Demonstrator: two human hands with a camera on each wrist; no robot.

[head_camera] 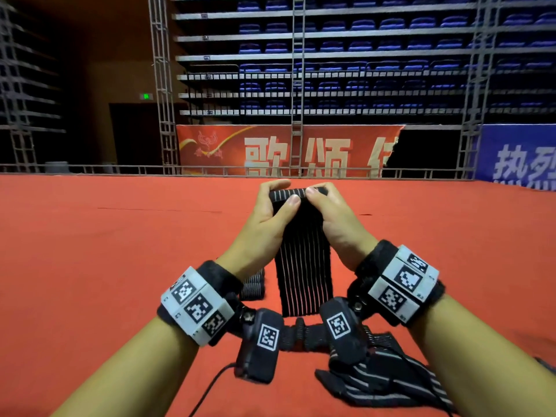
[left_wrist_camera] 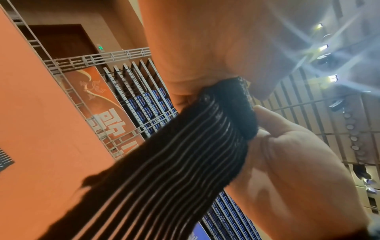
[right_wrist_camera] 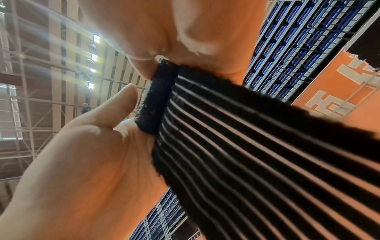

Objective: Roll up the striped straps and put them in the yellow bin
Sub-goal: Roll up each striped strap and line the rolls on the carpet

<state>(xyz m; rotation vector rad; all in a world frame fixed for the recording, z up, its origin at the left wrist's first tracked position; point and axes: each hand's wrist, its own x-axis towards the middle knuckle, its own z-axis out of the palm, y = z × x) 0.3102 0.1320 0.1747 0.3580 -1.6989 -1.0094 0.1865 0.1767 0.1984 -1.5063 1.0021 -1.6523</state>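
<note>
A black strap with thin white stripes [head_camera: 304, 266] hangs upright in front of me, its lower end near the red floor. My left hand [head_camera: 270, 206] and right hand [head_camera: 325, 203] pinch its top end from either side, thumbs on the near face. That top end is turned over into a small tight roll [left_wrist_camera: 236, 110], also seen as a dark fold [right_wrist_camera: 156, 100] in the right wrist view. My left palm [left_wrist_camera: 205, 48] and right palm [right_wrist_camera: 185, 24] fill the tops of the wrist views. The yellow bin is not in view.
A rolled striped strap [head_camera: 252, 284] lies on the red carpet [head_camera: 120, 251] just left of the hanging one. A loose heap of more striped straps [head_camera: 376, 380] lies at the bottom right. A black cable [head_camera: 210, 386] trails below my left wrist. A rail and banners stand beyond the carpet's far edge.
</note>
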